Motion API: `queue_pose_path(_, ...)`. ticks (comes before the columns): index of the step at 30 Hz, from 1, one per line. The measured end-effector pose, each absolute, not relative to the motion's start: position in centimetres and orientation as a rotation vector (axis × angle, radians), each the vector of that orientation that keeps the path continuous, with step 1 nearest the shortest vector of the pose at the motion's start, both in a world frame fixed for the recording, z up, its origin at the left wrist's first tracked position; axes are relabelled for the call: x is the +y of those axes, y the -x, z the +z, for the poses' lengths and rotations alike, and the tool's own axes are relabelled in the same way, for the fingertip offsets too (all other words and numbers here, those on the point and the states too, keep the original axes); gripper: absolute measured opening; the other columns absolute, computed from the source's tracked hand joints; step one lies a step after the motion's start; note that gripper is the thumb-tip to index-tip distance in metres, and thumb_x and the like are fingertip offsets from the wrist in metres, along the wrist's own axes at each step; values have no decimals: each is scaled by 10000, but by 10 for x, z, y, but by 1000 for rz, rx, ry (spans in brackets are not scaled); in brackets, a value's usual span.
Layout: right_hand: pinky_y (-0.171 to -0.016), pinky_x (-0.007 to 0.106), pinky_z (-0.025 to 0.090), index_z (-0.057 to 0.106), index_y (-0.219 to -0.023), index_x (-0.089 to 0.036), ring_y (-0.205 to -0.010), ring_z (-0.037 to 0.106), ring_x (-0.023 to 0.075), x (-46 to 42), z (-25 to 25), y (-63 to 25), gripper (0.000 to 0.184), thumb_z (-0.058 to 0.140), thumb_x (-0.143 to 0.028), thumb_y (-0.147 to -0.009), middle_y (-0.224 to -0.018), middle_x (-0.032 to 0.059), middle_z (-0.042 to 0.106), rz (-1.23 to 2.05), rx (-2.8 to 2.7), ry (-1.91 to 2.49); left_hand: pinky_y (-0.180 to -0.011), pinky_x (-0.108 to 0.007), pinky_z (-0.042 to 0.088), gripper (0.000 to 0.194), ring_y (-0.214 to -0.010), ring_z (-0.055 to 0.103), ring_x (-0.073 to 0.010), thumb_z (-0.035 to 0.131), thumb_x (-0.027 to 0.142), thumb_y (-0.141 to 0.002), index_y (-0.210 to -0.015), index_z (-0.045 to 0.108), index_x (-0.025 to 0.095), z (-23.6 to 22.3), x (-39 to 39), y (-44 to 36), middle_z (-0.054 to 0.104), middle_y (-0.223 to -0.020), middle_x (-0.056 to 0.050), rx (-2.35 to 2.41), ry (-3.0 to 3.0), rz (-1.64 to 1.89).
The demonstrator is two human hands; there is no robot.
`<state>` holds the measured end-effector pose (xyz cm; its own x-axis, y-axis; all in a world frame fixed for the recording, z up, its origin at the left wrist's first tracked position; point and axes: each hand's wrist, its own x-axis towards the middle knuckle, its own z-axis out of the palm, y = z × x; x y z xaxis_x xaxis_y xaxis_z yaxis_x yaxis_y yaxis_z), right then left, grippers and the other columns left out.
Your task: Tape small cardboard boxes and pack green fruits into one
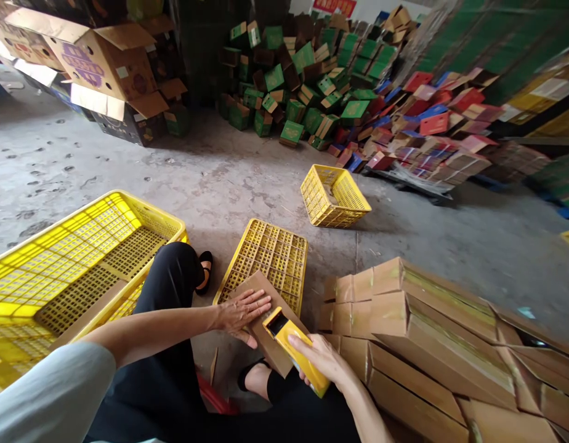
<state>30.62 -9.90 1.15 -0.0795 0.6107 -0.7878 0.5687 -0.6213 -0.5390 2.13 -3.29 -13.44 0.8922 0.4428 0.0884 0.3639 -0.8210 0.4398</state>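
Observation:
My left hand (241, 312) lies flat, fingers stretched, on a brown flat cardboard piece (260, 294) that rests over my lap and an upturned yellow crate (270, 258). My right hand (322, 358) grips a narrow yellow carton (294, 348) with a dark open end, held against the cardboard's right edge. My black-trousered legs and sandalled feet show below the hands.
A large yellow crate (58, 271) stands at my left. Stacks of flat brown cardboard sleeves (427, 332) lie at my right. A small yellow crate (334, 195) lies tipped on the concrete floor. Green, red and blue boxes (349, 80) are piled behind; big cartons (95, 67) at back left.

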Motion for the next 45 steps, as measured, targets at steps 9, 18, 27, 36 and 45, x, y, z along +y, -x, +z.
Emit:
queue_pose_path(9,-458,264,541,637,-835,-201,-462,676,205,-100,-1,-310,482,583,-663,-960,-558,73,712,1822,-1355,2115,-1276,-686,114,1178,-1635,122,-442,415,871,-926,-1717,-33,121,-129,-45,-39,129,-1753,-226,572,-2780,218)
queue_pose_path(18,-473,253,561,671,-854,-159,-509,710,207,-73,-7,-295,518,608,-662,-961,-623,121,742,1809,-1335,2099,-1272,-694,65,1050,-1641,149,-399,413,801,-975,-1723,68,148,-125,1,-28,224,-1742,-207,529,-2723,121)
queue_pose_path(27,-447,242,538,667,-805,-173,-456,665,182,-75,1,-294,532,599,-679,-957,-597,111,713,1837,-1241,2063,-1305,-590,156,1158,-1636,168,-409,449,841,-937,-1719,31,96,-130,1,-34,160,-1755,-242,441,-2673,227)
queue_pose_path(36,-469,269,560,662,-853,-178,-492,711,221,-80,2,-295,548,596,-716,-940,-606,117,730,1806,-1310,2112,-1314,-574,97,1132,-1642,152,-391,419,860,-941,-1722,69,119,-136,4,-33,152,-1763,-219,406,-2610,216)
queue_pose_path(45,-466,254,544,643,-886,-181,-484,695,207,-104,5,-310,556,594,-733,-932,-580,79,721,1770,-1269,2092,-1315,-562,91,1109,-1633,205,-379,481,846,-928,-1723,126,158,-140,4,-37,202,-1754,-208,401,-2588,254)
